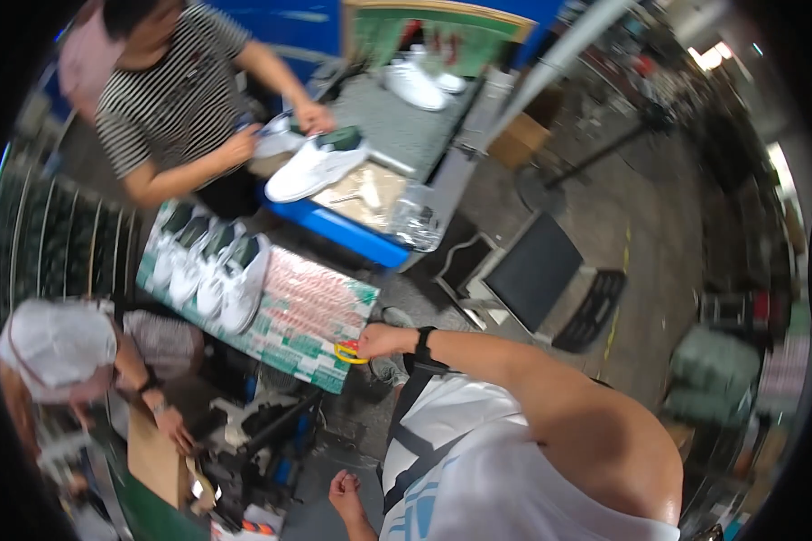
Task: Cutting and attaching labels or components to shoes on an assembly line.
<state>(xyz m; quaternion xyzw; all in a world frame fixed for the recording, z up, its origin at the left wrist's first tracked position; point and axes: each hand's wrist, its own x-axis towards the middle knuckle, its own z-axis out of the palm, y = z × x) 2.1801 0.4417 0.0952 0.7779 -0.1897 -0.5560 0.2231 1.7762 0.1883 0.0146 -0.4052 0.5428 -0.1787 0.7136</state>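
Observation:
My right hand [383, 342], with a black band at the wrist, is closed round a small yellow-and-red looped tool [346, 353]. Its kind is not clear; the rest of it is hidden in my fist. It is over the near right corner of a table with a red, white and green patterned top [311, 302]. Several white shoes with dark green linings [244, 287] stand in a row on that table's left part. Low in the view, my left hand [345, 491] hangs apart from the table, fingers curled in and nothing visible in them.
Across the table a person in a striped shirt [176, 86] handles a white shoe [311, 169] by a grey conveyor [397, 126]. At lower left another person [59, 347] reaches to a brown board [153, 455]. A dark-seated chair [537, 270] stands at right.

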